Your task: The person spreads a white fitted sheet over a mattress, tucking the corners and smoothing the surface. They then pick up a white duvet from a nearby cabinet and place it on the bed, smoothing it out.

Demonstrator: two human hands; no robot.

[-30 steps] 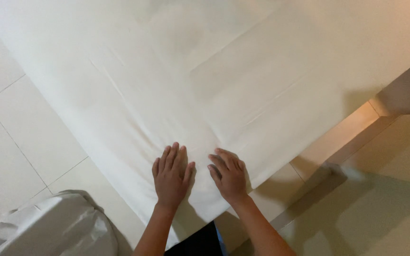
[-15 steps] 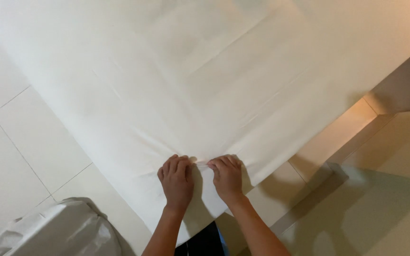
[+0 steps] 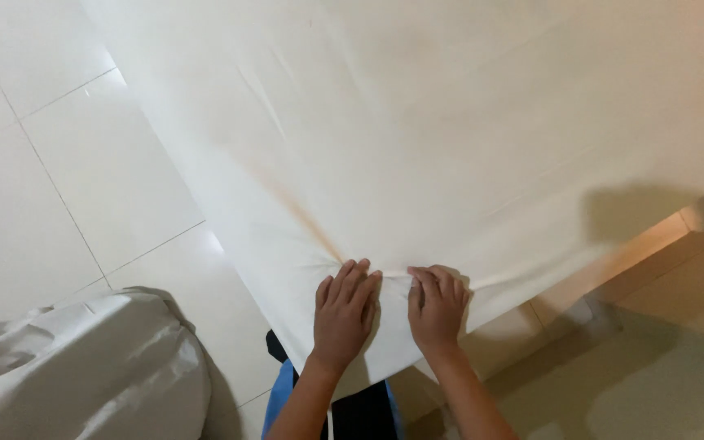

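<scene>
White sheet (image 3: 450, 138) spread wide, near edge overhanging tiled floor (image 3: 59, 163); bundled cloth (image 3: 83, 367) lower left. Left hand (image 3: 344, 314), right hand (image 3: 437, 305) side by side, palms down, fingers pinching gathered sheet folds.

You're pressing both bare hands, left hand (image 3: 342, 314) and right hand (image 3: 436, 308), into a white sheet (image 3: 450, 138): woven cloth, matt, mostly smooth, puckering into fine creases where your fingers are bunching it. The floor tiles (image 3: 83, 187) are looking glossy, off-white, ceramic-like, with thin grout lines showing. A crumpled white bundle (image 3: 83, 375) at lower left is reading as soft cloth, faintly sheeny in its folds. The bed frame edge (image 3: 613, 253) under the sheet is looking like pale smooth wood or laminate; can't tell which.
</scene>
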